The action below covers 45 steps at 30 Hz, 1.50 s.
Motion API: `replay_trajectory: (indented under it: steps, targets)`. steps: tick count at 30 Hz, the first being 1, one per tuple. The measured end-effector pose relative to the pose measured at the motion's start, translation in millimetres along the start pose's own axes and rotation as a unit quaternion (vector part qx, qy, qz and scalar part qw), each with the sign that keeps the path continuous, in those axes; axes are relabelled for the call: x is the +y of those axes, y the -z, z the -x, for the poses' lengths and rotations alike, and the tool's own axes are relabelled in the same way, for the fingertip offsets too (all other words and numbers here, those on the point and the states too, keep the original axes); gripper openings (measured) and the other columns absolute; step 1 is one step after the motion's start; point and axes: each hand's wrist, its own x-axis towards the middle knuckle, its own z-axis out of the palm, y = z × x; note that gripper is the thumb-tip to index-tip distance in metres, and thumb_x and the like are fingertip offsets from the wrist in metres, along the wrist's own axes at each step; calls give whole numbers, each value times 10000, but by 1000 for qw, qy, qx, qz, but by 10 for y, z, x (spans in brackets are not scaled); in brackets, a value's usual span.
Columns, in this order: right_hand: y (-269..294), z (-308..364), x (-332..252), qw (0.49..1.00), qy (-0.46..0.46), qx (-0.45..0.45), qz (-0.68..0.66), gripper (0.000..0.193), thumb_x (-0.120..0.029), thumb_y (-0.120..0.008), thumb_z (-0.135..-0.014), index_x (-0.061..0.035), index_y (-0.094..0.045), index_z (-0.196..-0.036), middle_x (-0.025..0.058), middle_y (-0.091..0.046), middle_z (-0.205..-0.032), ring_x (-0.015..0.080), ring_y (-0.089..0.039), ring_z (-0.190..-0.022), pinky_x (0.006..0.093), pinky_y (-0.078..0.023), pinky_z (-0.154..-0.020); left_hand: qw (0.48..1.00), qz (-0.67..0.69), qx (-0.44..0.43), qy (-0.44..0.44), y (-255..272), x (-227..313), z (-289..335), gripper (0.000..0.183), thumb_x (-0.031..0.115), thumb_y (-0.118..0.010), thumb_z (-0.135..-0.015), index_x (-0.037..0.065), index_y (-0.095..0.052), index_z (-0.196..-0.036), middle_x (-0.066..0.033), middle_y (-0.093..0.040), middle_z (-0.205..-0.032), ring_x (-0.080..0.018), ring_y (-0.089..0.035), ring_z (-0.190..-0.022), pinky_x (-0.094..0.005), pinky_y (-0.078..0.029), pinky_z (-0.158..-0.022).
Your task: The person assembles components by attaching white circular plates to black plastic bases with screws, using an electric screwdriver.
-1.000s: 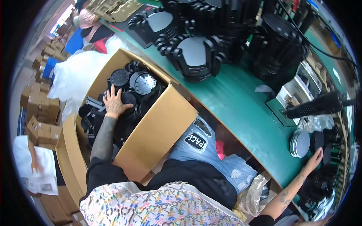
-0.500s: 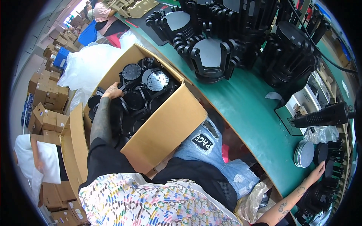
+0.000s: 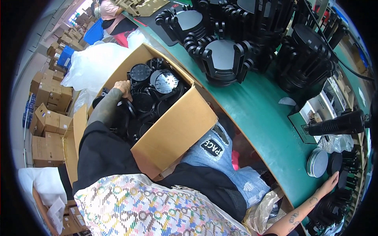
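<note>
My left hand reaches into a large cardboard box. Its fingers are curled round one of the black round-plated parts inside, and they hide the grip point. Beside it, in the same box, lie several such parts, among them one with a perforated disc and another with a shiny round plate. On the right, my right hand lies stretched out on the green table, fingers extended by a black disc. A stack of grey discs stands just left of that.
Black clawed stands with round tops crowd the table's far side. A black cylindrical tool juts in at right. White plastic sheeting lies behind the box. One person in white stands at left, another in pink farther back.
My left hand has shifted slightly up and right inside the box, its fingers now curled further. The person in white at left has moved lower. My right hand has hardly moved.
</note>
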Motion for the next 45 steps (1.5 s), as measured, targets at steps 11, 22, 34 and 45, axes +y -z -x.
replay_trajectory:
  steps: [11, 22, 34, 45]
  targets:
    - [-447, 516, -609, 956, 145, 44, 251, 415, -447, -606, -993, -59, -713, -1097, 168, -705, -1072, 351, -654, -1049, 444, -506, -922, 931, 94, -9, -352, 1122, 2647, -1095, 1103, 345, -898, -662, 30, -322, -1548, -283, -555, -1383, -397, -600, -1216, -461, -497, -1047]
    - [-151, 519, -641, 991, 17, 129, 6, 332, -324, -762, -913, -40, -697, -1072, 105, -734, -991, 154, -708, -859, 295, -564, -801, 818, -57, 46, -571, 2132, 4964, -148, 969, 318, -867, -698, 33, -370, -1480, -249, -567, -1318, -363, -594, -1157, -440, -497, -1003]
    - [-229, 551, -694, 994, 0, 110, -1, 353, -345, -762, -887, -49, -686, -1063, 125, -679, -1049, 230, -702, -878, 333, -570, -821, 845, 31, -9, -534, 1506, 3672, -894, 824, 288, -833, -738, 37, -423, -1407, -213, -580, -1248, -326, -587, -1093, -417, -497, -954]
    - [-194, 509, -632, 992, 9, 125, -10, 329, -302, -777, -870, -33, -702, -1043, 128, -707, -1028, 218, -718, -876, 330, -580, -810, 884, 123, -59, -448, 1216, 1882, -1220, 691, 261, -802, -774, 40, -471, -1340, -179, -592, -1183, -293, -581, -1034, -396, -496, -910]
